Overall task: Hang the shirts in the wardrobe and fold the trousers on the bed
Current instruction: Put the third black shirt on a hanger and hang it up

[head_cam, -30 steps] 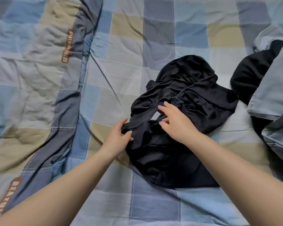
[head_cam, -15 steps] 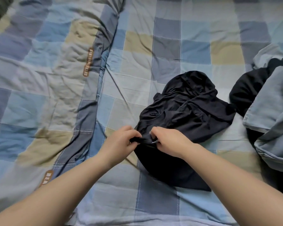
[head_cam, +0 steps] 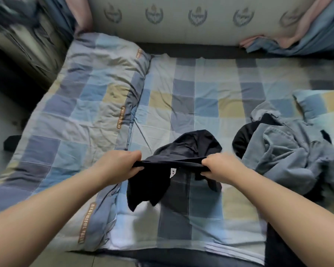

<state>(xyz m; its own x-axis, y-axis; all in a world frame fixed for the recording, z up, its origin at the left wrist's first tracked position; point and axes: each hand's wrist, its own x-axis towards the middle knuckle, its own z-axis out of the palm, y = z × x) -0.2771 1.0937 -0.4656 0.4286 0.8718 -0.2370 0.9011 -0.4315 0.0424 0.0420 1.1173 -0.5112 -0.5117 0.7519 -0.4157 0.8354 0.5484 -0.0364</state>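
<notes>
A: Which step was in hand?

B: By the look of it, the sorting-out of one garment. The person had a dark garment raised off the bed, its upper edge pulled taut between two fists. Whether it was a shirt or trousers could not be told; a small white label showed just under the stretched edge, which suggests a neckline or a waistband.

A: Starting at the left, what lay there?

B: A quilt, puffy and creased, in blue, grey and yellow checks with a darker border strip bearing lettering. It lay along the bed's left side.

A: And the left hand?

B: The left hand was curled tight round the garment's left end, the cloth bunched in the fist. The fabric looked thin, soft and limp, hanging in loose points below the edge.

A: The right hand?

B: The right hand gripped the other end the same way, fingers folded over the cloth. Part of the garment behind the edge rested on the checked sheet.

A: Further right?

B: A heap of faded blue denim-like cloth, heavier and stiffer, rumpled over something black, with a checked pillow beyond.

A: What would the next move call for?

B: Probably a shake to open it out, so its shape could be read. If a shirt, it would want a hanger; if trousers, flat laying on the sheet.
</notes>
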